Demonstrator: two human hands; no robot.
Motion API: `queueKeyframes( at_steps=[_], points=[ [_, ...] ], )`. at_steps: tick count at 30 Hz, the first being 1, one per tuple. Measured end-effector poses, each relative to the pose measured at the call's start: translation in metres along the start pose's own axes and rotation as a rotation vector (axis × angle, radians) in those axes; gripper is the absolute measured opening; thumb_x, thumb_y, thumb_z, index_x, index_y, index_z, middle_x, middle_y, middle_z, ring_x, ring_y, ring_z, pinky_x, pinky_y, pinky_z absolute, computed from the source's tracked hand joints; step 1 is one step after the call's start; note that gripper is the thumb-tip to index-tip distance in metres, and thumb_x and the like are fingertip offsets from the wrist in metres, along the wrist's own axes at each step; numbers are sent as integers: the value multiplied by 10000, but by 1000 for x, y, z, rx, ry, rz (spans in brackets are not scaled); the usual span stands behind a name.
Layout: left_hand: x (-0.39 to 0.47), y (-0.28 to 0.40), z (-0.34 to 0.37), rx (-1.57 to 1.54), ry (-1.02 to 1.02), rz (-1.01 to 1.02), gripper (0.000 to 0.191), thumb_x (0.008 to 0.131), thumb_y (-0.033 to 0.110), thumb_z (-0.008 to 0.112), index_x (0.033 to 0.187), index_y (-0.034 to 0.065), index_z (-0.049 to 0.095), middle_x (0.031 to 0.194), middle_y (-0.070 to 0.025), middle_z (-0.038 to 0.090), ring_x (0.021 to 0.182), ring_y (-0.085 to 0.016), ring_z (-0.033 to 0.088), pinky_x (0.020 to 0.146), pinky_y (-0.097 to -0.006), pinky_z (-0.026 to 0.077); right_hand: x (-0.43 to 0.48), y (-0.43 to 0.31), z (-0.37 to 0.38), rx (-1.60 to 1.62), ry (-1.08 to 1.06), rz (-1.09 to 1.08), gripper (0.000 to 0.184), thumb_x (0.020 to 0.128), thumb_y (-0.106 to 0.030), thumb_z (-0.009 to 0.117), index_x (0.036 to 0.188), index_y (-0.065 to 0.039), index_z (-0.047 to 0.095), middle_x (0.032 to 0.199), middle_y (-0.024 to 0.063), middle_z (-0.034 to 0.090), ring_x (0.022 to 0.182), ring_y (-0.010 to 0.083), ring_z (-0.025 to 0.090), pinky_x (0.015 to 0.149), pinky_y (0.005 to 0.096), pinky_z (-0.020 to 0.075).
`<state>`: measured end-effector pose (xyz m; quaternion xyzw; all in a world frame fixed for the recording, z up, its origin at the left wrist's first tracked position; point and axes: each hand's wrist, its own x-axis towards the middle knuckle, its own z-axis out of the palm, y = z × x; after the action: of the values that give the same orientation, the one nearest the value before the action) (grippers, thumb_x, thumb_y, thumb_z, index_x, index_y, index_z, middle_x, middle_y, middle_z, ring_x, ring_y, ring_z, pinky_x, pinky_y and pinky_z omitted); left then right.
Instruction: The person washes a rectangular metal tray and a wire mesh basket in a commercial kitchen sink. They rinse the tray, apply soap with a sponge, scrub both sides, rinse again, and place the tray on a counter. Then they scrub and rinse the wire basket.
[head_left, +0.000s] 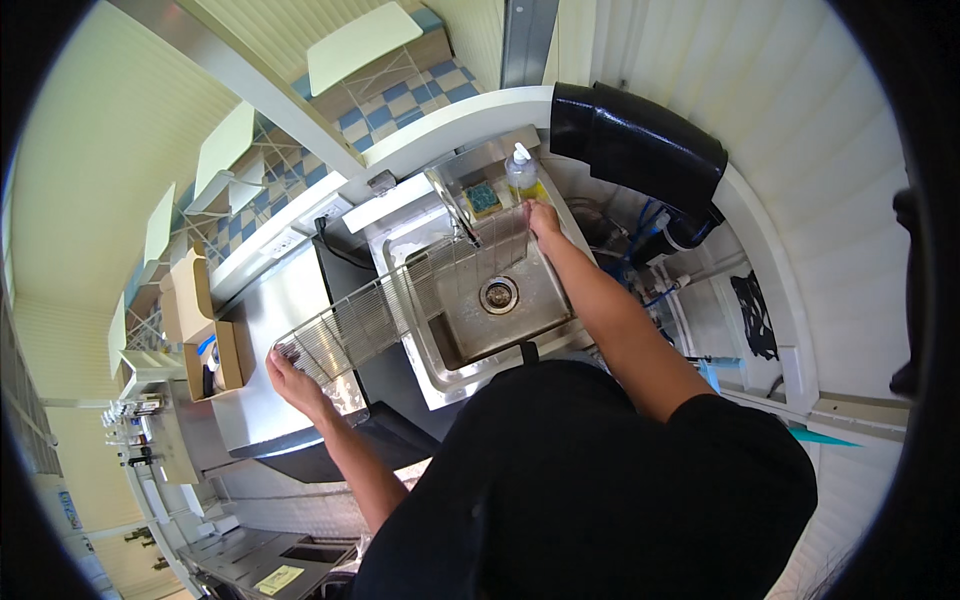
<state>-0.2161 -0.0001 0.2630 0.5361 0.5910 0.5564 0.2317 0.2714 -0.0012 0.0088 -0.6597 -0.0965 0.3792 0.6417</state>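
A long wire rack (360, 322) spans from the steel counter across the stainless sink (517, 322), held by both my hands. Its left end is gripped in my left hand (295, 382), above the counter. My right hand (543, 221) holds the other end near the sink's far right corner. Under the rack, part of the basin shows through the wires, and the drain (499, 295) lies uncovered by it. The faucet (454, 206) reaches out over the rack's right half. I cannot tell whether the rack rests on the sink rim.
Behind the sink sit a sponge (482, 199) and a clear pump bottle (522, 174). On the left, an open cardboard box (214, 360) holds small items at the steel counter (277, 300). Large black ducting (637, 142) bulges at right, above pipes and hoses. A black cord (337, 251) runs from the outlet.
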Motion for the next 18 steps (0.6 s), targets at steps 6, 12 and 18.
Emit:
queueKeyframes(
  at_steps=[6, 12, 18],
  points=[
    [-14, 62, -8, 127, -141, 64, 345, 1055, 272, 433, 1013, -23, 606, 838, -39, 580, 779, -134, 518, 735, -288, 438, -14, 55, 13, -71, 30, 215, 270, 987, -280, 449, 923, -112, 650, 803, 4, 623, 717, 125, 553, 664, 291, 444],
    [-28, 125, 17, 411, -295, 209, 385, 1054, 322, 435, 1017, -24, 600, 820, -95, 622, 763, -156, 551, 725, -315, 464, -12, 135, 14, -64, -107, 414, 296, 992, -287, 419, 1116, -108, 619, 984, 37, 646, 901, 178, 581, 816, 345, 469],
    [-35, 166, 37, 559, -342, 261, 333, 1053, 272, 441, 1007, -16, 602, 798, -150, 685, 720, -210, 635, 683, -361, 485, -25, 135, 19, -431, -374, 280, 301, 977, -260, 476, 1139, -64, 636, 1116, 127, 668, 1060, 258, 625, 868, 384, 491]
  ],
)
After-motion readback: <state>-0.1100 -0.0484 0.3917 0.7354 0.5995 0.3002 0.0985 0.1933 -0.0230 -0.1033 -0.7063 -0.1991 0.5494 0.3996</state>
